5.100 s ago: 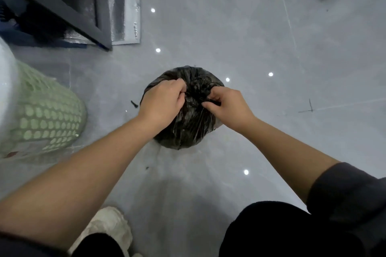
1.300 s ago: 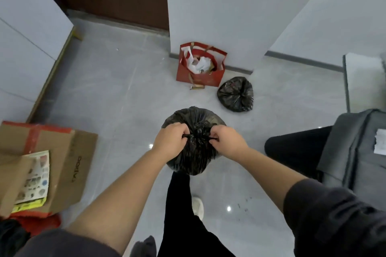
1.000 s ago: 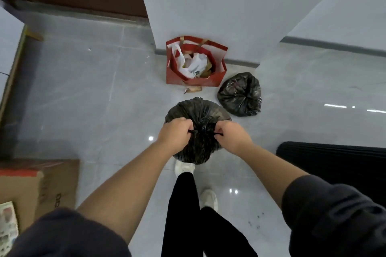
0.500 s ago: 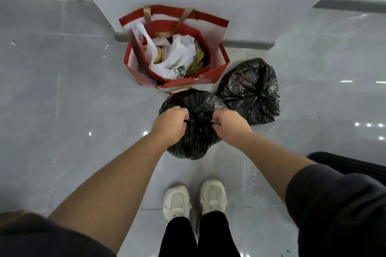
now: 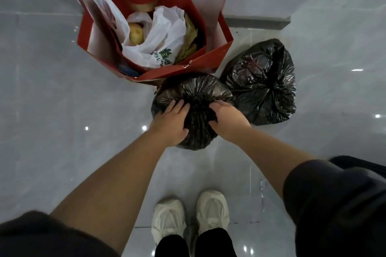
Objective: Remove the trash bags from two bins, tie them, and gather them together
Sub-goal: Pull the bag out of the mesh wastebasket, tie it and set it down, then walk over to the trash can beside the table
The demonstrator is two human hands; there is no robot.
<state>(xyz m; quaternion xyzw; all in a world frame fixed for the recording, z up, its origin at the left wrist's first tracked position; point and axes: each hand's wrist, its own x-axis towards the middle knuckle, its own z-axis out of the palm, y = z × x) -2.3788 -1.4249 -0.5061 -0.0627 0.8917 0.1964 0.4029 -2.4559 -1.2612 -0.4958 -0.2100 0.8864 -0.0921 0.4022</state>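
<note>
A tied black trash bag (image 5: 195, 89) sits on the grey floor, its gathered neck facing up. My left hand (image 5: 171, 123) lies on its left side with the fingers spread and straight. My right hand (image 5: 228, 118) cups its right side, fingers and thumb lying against the plastic by the knot. A second tied black trash bag (image 5: 262, 81) rests on the floor just to the right, touching the first one.
A red paper shopping bag (image 5: 208, 62) holding white plastic bags and scraps stands against the wall directly behind the trash bags. My white shoes (image 5: 190, 217) are close below. Grey tiled floor (image 5: 62, 110) spreads to the left and right.
I came up to the red bag and lowered the trash bag beside the other one. Both hands let go of the knot ends and now lie on the bag's sides.
</note>
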